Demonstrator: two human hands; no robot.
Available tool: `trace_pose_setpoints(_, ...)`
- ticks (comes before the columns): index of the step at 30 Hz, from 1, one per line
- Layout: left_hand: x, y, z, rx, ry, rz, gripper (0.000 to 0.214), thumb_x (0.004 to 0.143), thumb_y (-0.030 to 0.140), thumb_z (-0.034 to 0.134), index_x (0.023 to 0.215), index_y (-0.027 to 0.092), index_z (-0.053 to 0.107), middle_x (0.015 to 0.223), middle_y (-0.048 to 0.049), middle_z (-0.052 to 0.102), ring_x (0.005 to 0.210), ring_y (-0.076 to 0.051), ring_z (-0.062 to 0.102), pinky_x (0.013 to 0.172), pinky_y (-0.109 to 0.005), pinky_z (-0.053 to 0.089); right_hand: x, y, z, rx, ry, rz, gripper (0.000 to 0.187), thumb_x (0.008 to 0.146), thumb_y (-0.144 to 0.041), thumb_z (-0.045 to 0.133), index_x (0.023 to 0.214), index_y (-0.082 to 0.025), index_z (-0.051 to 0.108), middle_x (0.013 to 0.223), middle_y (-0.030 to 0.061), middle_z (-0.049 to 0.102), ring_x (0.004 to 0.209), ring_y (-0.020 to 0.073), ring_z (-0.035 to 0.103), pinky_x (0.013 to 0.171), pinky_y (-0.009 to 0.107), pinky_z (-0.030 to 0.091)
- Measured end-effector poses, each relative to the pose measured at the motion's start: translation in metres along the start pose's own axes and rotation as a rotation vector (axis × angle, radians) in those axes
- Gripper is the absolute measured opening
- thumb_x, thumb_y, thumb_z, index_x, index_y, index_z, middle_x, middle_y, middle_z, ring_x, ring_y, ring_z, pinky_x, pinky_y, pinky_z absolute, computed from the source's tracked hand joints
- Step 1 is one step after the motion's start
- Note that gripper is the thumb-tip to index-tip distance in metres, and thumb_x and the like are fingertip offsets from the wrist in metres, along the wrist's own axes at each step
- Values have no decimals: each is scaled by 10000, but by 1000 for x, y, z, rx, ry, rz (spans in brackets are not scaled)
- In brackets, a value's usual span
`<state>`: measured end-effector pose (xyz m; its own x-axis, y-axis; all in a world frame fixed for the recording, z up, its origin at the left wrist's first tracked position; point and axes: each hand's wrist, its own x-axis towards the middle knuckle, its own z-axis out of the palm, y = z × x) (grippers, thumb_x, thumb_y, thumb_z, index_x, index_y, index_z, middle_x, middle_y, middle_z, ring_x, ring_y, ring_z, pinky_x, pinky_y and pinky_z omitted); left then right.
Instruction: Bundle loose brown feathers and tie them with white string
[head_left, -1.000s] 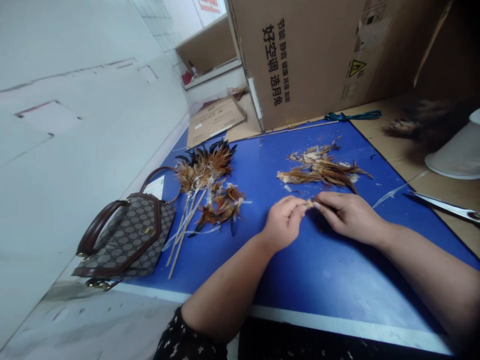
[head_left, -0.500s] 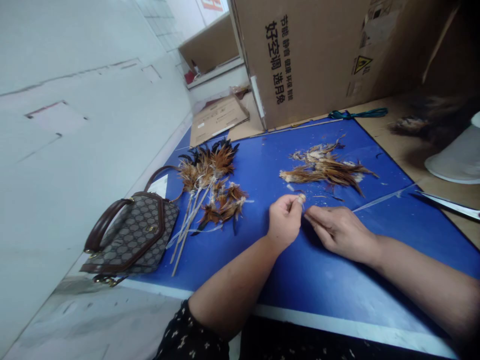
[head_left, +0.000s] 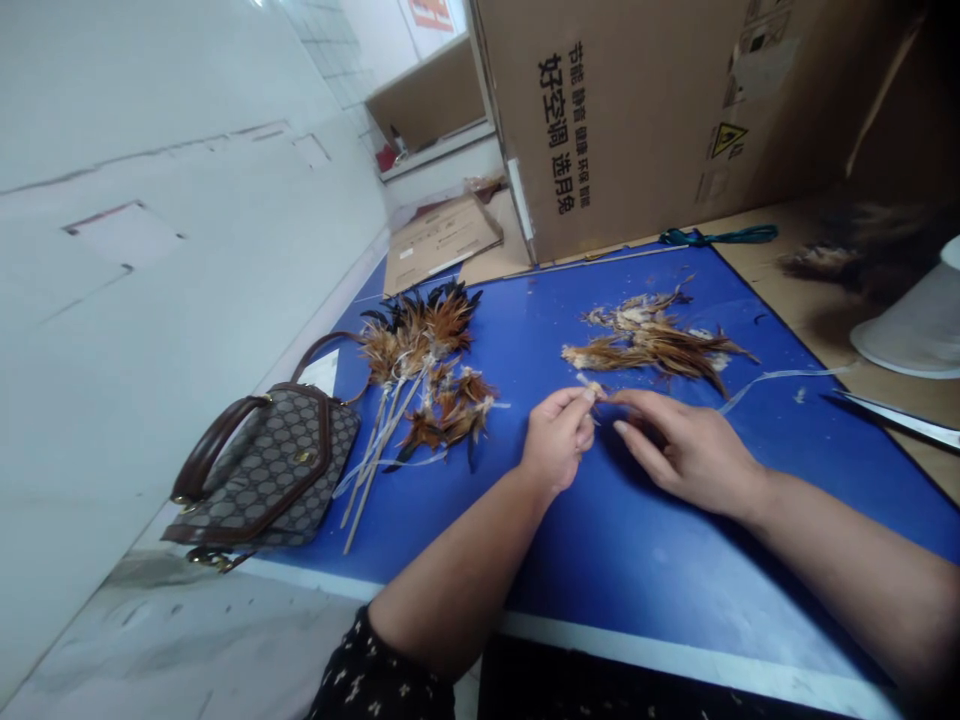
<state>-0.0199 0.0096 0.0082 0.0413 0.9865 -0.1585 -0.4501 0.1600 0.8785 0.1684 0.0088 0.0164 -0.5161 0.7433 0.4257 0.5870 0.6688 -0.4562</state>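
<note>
My left hand [head_left: 559, 438] is closed in a pinch on a small tuft of feathers [head_left: 596, 391], whose pale quill ends stick out past the fingertips. My right hand [head_left: 675, 440] has its thumb and index finger apart, the index fingertip at the tuft's edge. Beyond both hands lies a pile of loose brown feathers [head_left: 652, 335] on the blue tabletop [head_left: 600, 580]. A thin clear strip [head_left: 780, 376] runs from behind my right hand toward the right.
Left of my hands lie feather bunches on thin sticks [head_left: 420, 330] and smaller feather tufts [head_left: 450, 415]. A patterned handbag [head_left: 277, 465] sits at the left edge. Scissors [head_left: 900, 415], a whitish plastic container [head_left: 915, 320] and a teal cord [head_left: 727, 236] are on the right. A large cardboard box [head_left: 637, 120] stands behind.
My right thumb and index finger have spread apart, and the index fingertip has moved toward the tuft. My left hand has shifted slightly left, still pinching. The clear strip now lies differently.
</note>
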Motion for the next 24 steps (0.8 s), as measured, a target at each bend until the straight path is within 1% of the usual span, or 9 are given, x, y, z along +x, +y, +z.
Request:
trace_pose_setpoints(1, 0, -1, 0, -6, -1, -7, 372, 795, 448, 847, 922, 144, 675, 489, 94, 413, 401, -33, 281, 418, -216, 139, 0, 0, 0, -18, -15, -29, 345, 1049, -347, 533, 1365, -218, 586, 1082, 85, 752, 858, 203, 732, 728, 302, 527)
trace_pose_setpoints(3, 0, -1, 1, -7, 6, -22, 392, 774, 450, 863, 912, 141, 665, 494, 96, 415, 398, -28, 276, 420, -217, 135, 1, 1, 1, -51, -30, -53, 313, 1045, -362, 547, 1302, -204, 632, 1048, 87, 737, 876, 211, 724, 754, 314, 533)
trace_pose_setpoints(6, -1, -1, 4, 7, 2, -47, 436, 742, 475, 884, 903, 139, 657, 485, 106, 401, 396, -22, 268, 428, -216, 134, 2, 2, 5, -69, -22, -41, 277, 1047, -382, 552, 1199, -183, 670, 964, 77, 718, 831, 204, 707, 724, 310, 521)
trace_pose_setpoints(8, -3, -1, 5, 10, -5, -57, 449, 738, 483, 886, 909, 136, 657, 479, 109, 400, 397, -19, 263, 434, -216, 138, 2, 2, 7, -76, -36, -47, 255, 1040, -395, 565, 1118, -182, 681, 950, 78, 712, 819, 204, 699, 693, 306, 507)
trace_pose_setpoints(12, -5, -2, 7, -3, -29, -68, 441, 748, 474, 882, 903, 128, 657, 458, 115, 383, 388, -21, 256, 437, -225, 133, 1, 1, 9, -56, -27, -77, 202, 1054, -333, 538, 1063, -200, 690, 955, 79, 707, 826, 199, 694, 703, 301, 503)
trace_pose_setpoints(15, -5, -2, 7, -12, -29, -76, 449, 733, 465, 896, 902, 128, 652, 480, 110, 417, 384, -15, 261, 439, -228, 120, 0, -1, 9, 15, -2, -107, 188, 1059, -272, 521, 1050, -222, 702, 939, 69, 694, 812, 188, 682, 720, 301, 508)
trace_pose_setpoints(17, -4, -2, 6, -10, -24, -76, 443, 734, 458, 895, 902, 131, 649, 479, 108, 423, 382, -15, 261, 439, -228, 114, 1, -2, 8, 111, 11, -113, 153, 1043, -248, 546, 1036, -230, 698, 926, 61, 685, 807, 184, 669, 731, 306, 511)
trace_pose_setpoints(21, -3, -3, 3, 12, -37, -79, 398, 771, 452, 859, 880, 131, 650, 452, 109, 396, 374, -21, 239, 431, -232, 108, 2, -6, 4, 336, 88, -63, 95, 1012, -213, 579, 994, -232, 670, 871, 38, 670, 768, 174, 639, 724, 308, 508)
trace_pose_setpoints(24, -3, -3, 3, 25, -33, -90, 372, 790, 442, 838, 861, 133, 642, 452, 106, 393, 371, -24, 240, 427, -234, 108, 2, -6, 1, 358, 101, -22, 75, 1003, -220, 585, 987, -232, 657, 857, 31, 673, 724, 165, 623, 683, 302, 495)
